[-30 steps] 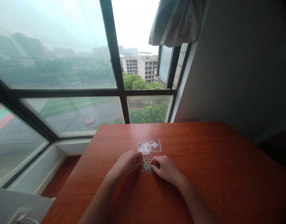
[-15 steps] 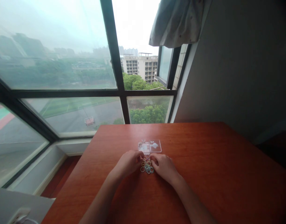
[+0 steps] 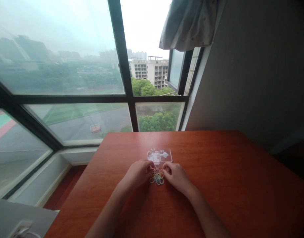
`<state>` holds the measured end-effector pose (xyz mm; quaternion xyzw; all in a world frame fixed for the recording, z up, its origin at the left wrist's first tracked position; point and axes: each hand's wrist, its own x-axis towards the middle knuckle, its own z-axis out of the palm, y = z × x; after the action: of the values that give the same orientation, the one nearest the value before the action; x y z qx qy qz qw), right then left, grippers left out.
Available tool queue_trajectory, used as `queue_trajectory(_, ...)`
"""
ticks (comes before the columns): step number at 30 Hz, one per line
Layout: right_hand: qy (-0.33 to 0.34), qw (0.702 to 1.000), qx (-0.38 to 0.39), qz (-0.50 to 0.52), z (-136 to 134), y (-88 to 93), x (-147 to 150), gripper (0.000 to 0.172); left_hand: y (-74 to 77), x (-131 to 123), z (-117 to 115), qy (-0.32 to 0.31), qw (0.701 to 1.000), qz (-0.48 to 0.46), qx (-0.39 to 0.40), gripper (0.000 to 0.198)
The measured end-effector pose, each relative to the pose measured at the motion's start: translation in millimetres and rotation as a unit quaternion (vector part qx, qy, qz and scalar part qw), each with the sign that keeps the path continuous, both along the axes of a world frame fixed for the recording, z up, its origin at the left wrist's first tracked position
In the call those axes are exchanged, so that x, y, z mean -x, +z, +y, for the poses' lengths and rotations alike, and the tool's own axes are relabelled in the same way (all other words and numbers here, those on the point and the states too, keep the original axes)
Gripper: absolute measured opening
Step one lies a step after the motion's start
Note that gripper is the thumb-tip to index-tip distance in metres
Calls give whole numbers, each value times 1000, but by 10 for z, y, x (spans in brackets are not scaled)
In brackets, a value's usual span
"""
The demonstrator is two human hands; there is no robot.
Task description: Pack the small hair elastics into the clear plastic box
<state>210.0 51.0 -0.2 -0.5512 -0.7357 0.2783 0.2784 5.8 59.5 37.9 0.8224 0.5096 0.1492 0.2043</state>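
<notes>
A small pile of coloured hair ties [image 3: 157,179], in green, yellow and pink tones, lies loose on the table between my two hands. My left hand [image 3: 140,172] is at the left edge of the pile, its fingers curled and thumb close to the fingertips. On the opposite side my right hand [image 3: 176,176] is curled in a pinch beside the hair ties. What either pinch holds is too small to make out. Just beyond the hands lies an opened clear plastic case [image 3: 166,155], with a few small ring shapes in its left half.
Everything lies on a reddish-brown wooden table [image 3: 216,162]. Dark-framed windows [image 3: 128,98] stand behind and left of it, one pane swung outward. A grey curtain [image 3: 188,26] hangs above, and a grey wall [image 3: 246,76] rises at the right.
My right hand has shifted slightly right, away from the middle of the pile, showing more hair ties. My left hand stays nearly in place.
</notes>
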Motion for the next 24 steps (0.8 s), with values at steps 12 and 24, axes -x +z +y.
queue_trajectory(12, -12, 986, -53, 155, -8, 35, 71, 13, -94, -196, 3, 6, 986, -165, 0, 12)
queue_trajectory(24, -31, 997, -27, 59, 22, -32, 47, 11, -125, -64, 103, 87, 984, -143, -66, 9)
